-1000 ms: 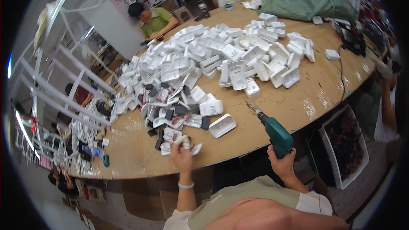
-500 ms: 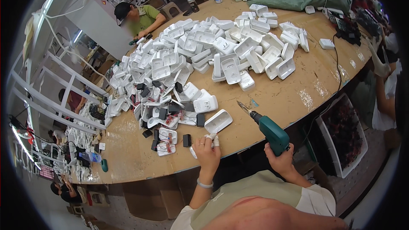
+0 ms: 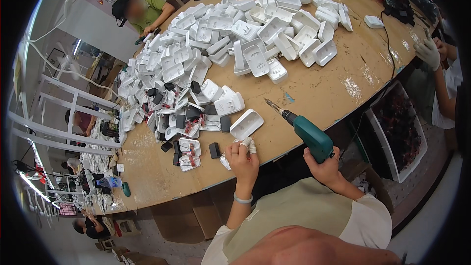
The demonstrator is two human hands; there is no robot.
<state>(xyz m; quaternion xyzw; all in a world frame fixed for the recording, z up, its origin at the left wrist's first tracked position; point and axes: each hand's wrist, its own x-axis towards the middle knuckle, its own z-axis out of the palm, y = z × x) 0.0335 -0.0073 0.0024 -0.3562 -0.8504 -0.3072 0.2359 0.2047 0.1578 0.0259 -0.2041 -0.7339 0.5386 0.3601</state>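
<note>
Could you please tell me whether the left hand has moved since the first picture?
Yes: judged against the nearest empty white tray, the left hand has moved rightward, toward it.

Hand tool [image 3: 314, 140], in the right fingers [image 3: 308, 157]: teal-green body, black collar [image 3: 289, 117]. Finger wraps [image 3: 247, 143], on the left fingers [image 3: 238, 156]: off-white. Open shell [image 3: 247, 124], just beyond the left fingers: plain white. Block [image 3: 214, 150], left of those fingers: black. Wires [image 3: 192, 151], farther left: red. Heaped casings [image 3: 230, 23], well beyond: white, some dot-patterned. Bench [image 3: 324, 88], beneath: tan-brown, dark-flecked. Wristband [image 3: 243, 199], behind the left fingers: pale grey. Apron [image 3: 299, 208], behind both sets of fingers: khaki green.
</note>
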